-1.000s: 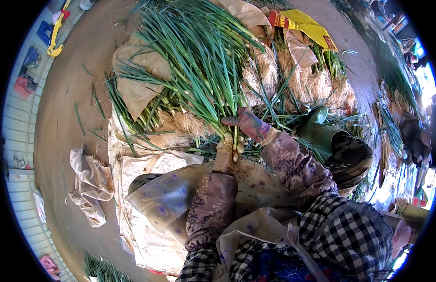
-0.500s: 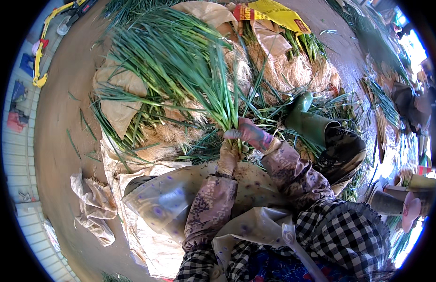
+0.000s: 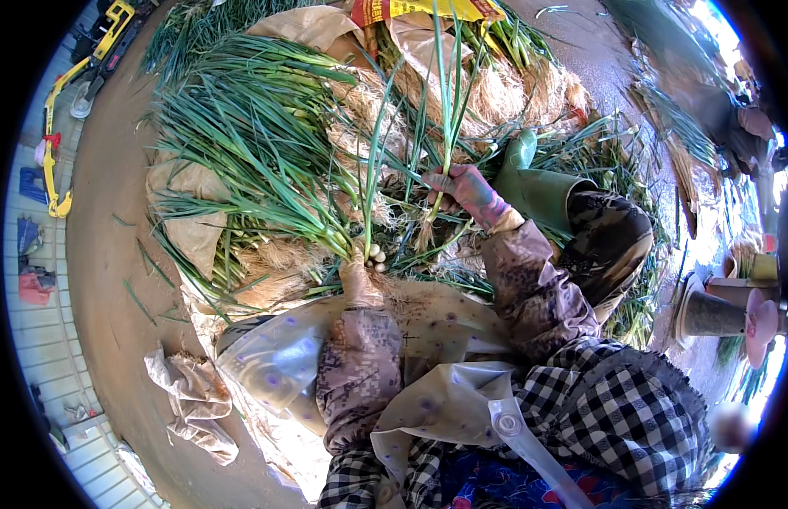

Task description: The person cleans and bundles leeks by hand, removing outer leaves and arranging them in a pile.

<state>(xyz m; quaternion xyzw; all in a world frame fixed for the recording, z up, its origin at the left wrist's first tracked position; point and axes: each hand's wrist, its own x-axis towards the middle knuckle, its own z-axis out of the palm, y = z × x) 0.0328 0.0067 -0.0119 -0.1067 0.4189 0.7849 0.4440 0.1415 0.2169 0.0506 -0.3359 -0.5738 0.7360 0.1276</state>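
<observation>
My left hand (image 3: 357, 278), in a pale glove, is closed round the lower ends of a bunch of green onions (image 3: 313, 219). Several white bulb ends (image 3: 376, 255) poke out beside its fingers, and the long leaves fan away to the upper left. To the right, my right hand (image 3: 473, 197) wears a pinkish patterned glove and pinches a green onion stalk (image 3: 448, 140) near its root end. That stalk stands apart from the bunch, leaves pointing up. Behind both hands lies a big heap of green onions (image 3: 241, 110) with pale stringy roots.
Root bundles (image 3: 504, 93) lie at the back under a yellow and red sack (image 3: 445, 8). My green boot (image 3: 538, 191) stands right of the hands. A clear apron (image 3: 283, 356) covers my lap. A crumpled sack (image 3: 190, 403) and a toy-like yellow excavator arm (image 3: 50, 140) are at left.
My hands, together on one bunch before, have moved apart. The left hand has gone left and down with the bunch; the right now holds a separate stalk. The view has shifted slightly.
</observation>
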